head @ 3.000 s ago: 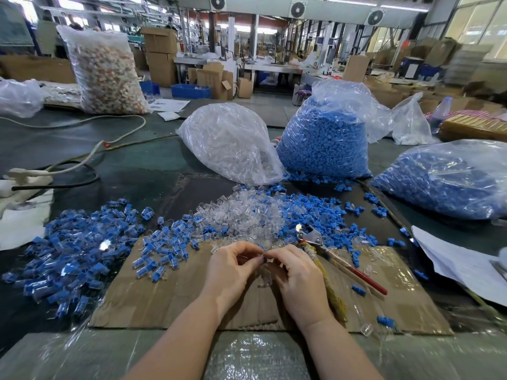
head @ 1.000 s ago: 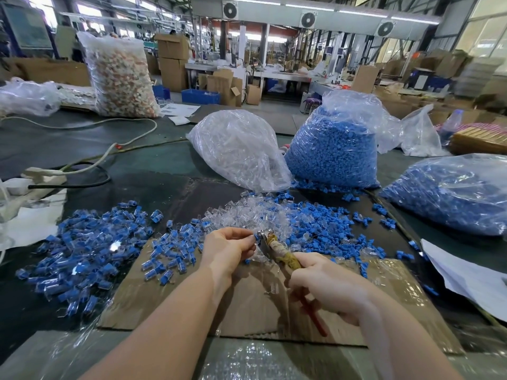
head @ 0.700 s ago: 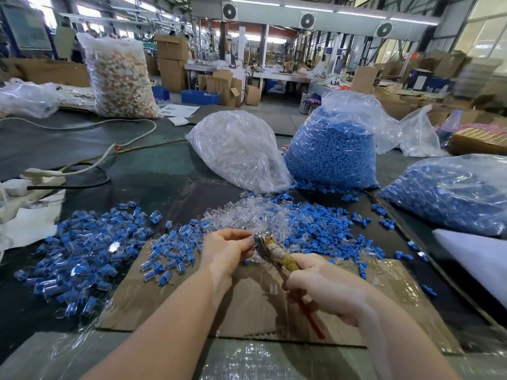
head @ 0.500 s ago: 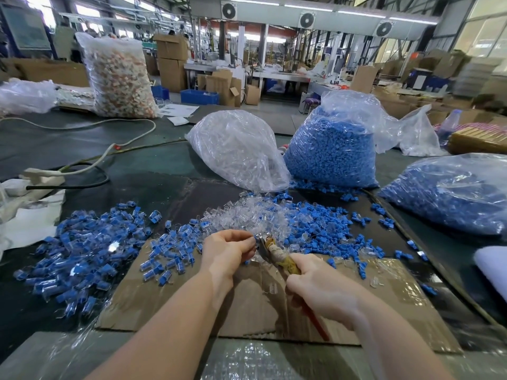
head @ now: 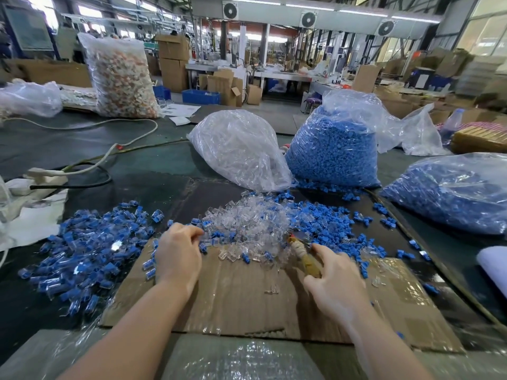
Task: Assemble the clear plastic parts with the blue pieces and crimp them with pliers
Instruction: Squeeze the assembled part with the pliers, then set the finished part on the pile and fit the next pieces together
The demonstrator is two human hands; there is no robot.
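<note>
Pliers (head: pixel 304 255) under right hand (head: pixel 336 281), on cardboard (head: pixel 247 297)

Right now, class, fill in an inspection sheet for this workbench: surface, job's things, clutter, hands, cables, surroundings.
Surface: dark table with a flattened cardboard sheet as work mat.
Job's things: loose clear plastic parts; loose blue pieces; assembled pile at left; pliers.
Clutter: bag of clear parts, two bags of blue pieces, white paper.
Hands: left hand at the pile's left edge, fingers curled, contents hidden; right hand on the pliers' handles.
Cables: white cord and black cable at left.
Surroundings: factory floor, cardboard boxes, wall fans.
</note>
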